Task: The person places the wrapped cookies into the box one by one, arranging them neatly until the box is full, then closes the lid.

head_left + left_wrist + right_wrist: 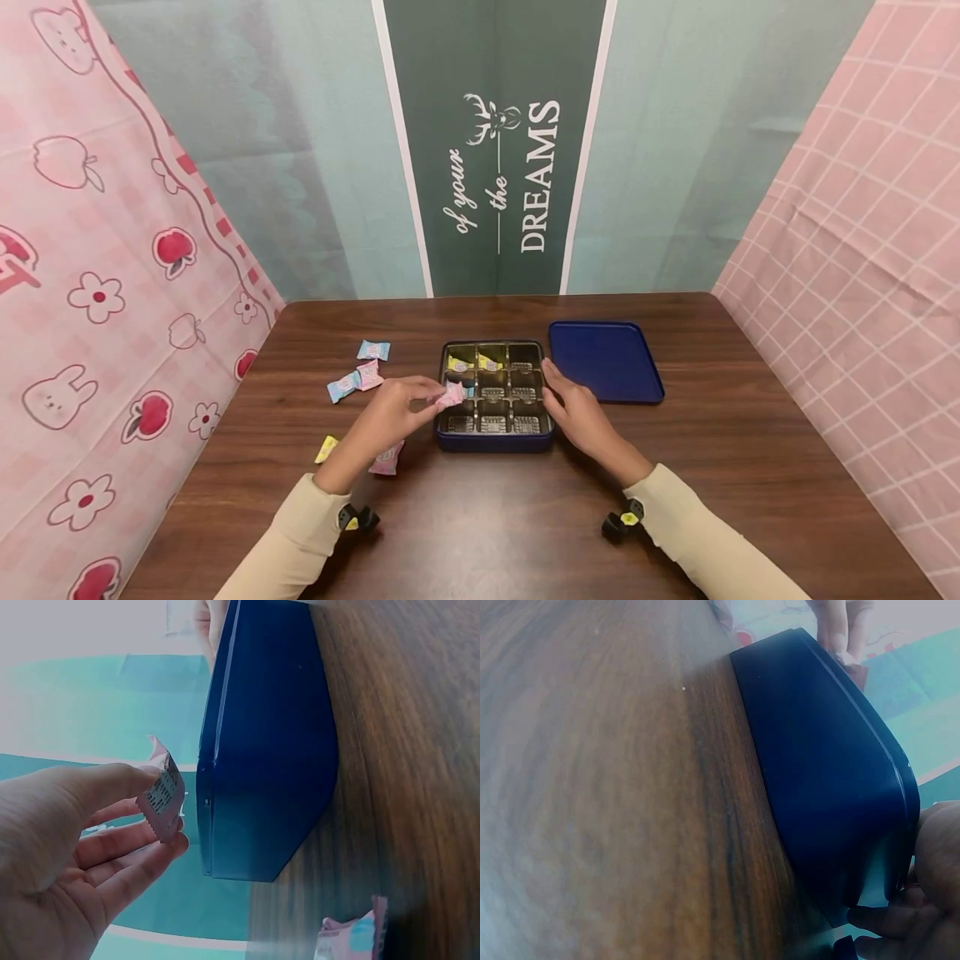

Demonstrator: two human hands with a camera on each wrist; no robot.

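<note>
The left hand [396,408] pinches a pink candy [452,394] just above the box [495,444], which sits between both hands. The right hand [583,419], fingers nearly straight, touches the box's side, maybe to keep it still.

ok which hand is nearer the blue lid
Right. The right hand is against the right side of the box, close to the blue lid; the left hand is farther off, holding a pink-wrapped sweet at the box's left side.
</note>
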